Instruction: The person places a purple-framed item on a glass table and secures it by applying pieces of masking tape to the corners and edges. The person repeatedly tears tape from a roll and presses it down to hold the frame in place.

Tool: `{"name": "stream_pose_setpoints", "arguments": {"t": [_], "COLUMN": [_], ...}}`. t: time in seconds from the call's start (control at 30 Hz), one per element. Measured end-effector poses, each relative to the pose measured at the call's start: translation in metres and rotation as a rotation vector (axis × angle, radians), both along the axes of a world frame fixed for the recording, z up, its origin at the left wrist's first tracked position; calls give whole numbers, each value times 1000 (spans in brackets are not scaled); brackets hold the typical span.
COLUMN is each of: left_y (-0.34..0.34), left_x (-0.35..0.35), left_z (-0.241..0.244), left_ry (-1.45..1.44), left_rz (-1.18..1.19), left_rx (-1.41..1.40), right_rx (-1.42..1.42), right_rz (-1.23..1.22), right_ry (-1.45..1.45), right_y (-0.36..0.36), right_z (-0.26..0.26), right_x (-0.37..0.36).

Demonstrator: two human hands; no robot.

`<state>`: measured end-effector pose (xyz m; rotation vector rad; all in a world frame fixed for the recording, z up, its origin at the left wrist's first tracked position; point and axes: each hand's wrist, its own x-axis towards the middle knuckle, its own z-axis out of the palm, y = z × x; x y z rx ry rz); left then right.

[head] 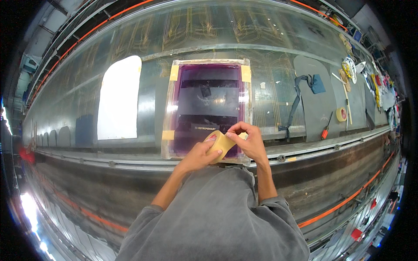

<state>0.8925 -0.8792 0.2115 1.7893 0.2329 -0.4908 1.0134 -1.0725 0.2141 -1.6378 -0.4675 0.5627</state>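
My left hand [201, 155] grips a roll of yellowish masking tape [223, 147] above the near edge of a screen-printing frame. With thumb and forefinger, my right hand [249, 140] pinches the loose end of the tape at the roll's upper right. Under both hands lies the screen-printing frame [166, 114], with purple mesh and a stencil that bears writing. Pieces of yellow tape [174, 73] stick to the frame at its corners; my right hand partly covers the piece at the near right.
A white rounded panel [120, 101] lies left of the frame on the long table [277, 84]. To the right are a grey panel [315, 114], a dark fabric strap [296, 101], a red-handled screwdriver [324, 133] and another tape roll [341, 114]. A metal rail [130, 164] runs along the near edge.
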Motion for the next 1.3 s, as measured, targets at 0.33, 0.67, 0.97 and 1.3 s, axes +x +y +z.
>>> {"name": "stream_pose_setpoints", "arguments": {"t": [0.33,0.67,0.97,1.3], "left_y": [18,35,6,-21], "left_x": [3,-16,-43,-9], "left_z": [8,-83,-115,-34], "left_ry": [-82,-340,-399,-436], "left_rz": [172,423,-112,475], "left_rx": [132,597,755,327], "right_rx": [54,87,4,-121], "right_rz": [-175,-856,-583,-260], "right_ry": [-67,-349,-183,-61], "right_y": [2,-42,1,24], "right_z": [-1,16,0,-31], "right_x": [-5,27,-10,-49]}}
